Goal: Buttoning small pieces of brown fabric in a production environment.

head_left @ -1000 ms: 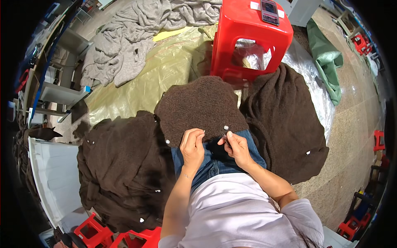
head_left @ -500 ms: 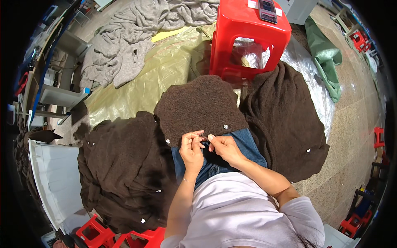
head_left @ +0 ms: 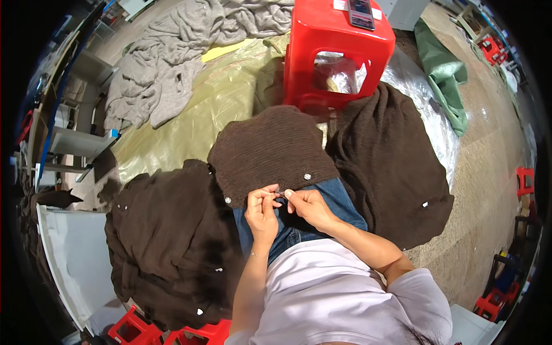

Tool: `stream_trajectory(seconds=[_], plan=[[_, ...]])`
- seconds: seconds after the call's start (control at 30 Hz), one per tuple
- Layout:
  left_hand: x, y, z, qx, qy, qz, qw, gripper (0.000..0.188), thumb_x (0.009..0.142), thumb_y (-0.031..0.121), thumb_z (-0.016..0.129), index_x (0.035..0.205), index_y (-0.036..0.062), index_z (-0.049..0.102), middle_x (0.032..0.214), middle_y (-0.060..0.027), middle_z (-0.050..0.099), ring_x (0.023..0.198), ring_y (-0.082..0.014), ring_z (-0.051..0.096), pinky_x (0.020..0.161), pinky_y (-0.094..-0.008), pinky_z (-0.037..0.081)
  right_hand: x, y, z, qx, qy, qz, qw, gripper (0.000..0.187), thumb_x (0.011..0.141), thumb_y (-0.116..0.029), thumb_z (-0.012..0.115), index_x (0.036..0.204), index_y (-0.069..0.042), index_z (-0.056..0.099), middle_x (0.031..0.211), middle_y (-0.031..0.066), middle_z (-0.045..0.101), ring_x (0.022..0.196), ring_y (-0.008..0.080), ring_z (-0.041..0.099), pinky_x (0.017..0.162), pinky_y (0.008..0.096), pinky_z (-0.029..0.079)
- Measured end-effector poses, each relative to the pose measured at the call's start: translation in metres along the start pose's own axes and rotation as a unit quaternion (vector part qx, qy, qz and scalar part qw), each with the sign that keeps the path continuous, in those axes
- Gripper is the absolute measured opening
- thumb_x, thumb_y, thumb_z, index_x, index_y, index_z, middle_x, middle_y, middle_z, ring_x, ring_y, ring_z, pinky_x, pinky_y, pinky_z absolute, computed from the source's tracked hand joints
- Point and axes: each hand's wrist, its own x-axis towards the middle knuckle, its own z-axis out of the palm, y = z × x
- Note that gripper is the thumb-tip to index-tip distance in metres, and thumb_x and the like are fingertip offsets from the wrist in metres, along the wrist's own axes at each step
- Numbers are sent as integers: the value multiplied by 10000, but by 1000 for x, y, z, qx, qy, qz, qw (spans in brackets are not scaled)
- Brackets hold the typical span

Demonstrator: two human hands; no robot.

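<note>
A brown knit garment lies over my lap, with a round sparkly button near its lower right edge and a second sparkly button at its lower left corner. My left hand is closed at that lower edge, thumb and fingers pinched together. Close by on the right, my right hand pinches with thumb and forefinger, the fingertips nearly meeting the left ones. A small dark, thin thing shows between the fingertips, too small to name. Under the hands are my blue jeans.
Brown knit piles flank me, one on the left and one on the right. Ahead stands a red plastic stool with a phone on top. Grey knit fabric lies on an olive plastic sheet. A white bin is at left.
The whole scene has shifted slightly left in the picture as the view moved. Both hands keep nearly the same pinch at the garment's edge.
</note>
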Motion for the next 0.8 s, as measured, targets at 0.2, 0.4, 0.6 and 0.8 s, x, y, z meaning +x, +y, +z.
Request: stream_trajectory(seconds=[0.2,0.4,0.6,0.8], plan=[[-7,3,-6,184,-11,115,976,119,899,-17,629,826,3,536,949,-94,613,669,-74,518,587,-192,424,-38,10,-28,170,122,-51,977,526,1026,-445,436,777,-18,617,530,-33,425,455,28,336,438,207,229],[8,14,28,292,-40,244,924,201,787,-6,731,980,13,679,1021,-129,633,963,-287,610,800,-356,505,-30,9,-46,358,219,-20,908,539,1030,-498,383,803,-47,571,500,-40,380,388,57,283,373,228,214],[28,1,50,296,-57,172,938,102,846,37,702,942,12,679,895,-92,636,770,-195,614,685,-304,494,-29,13,-46,327,188,-22,926,522,1029,-491,394,824,-46,572,504,-33,396,389,61,288,371,227,212],[31,-12,47,226,-38,89,969,56,910,54,651,888,4,662,782,-47,609,586,-85,547,541,-239,438,-27,13,-50,321,185,-19,929,522,1030,-489,392,828,-44,574,509,-33,402,393,56,287,373,224,215]])
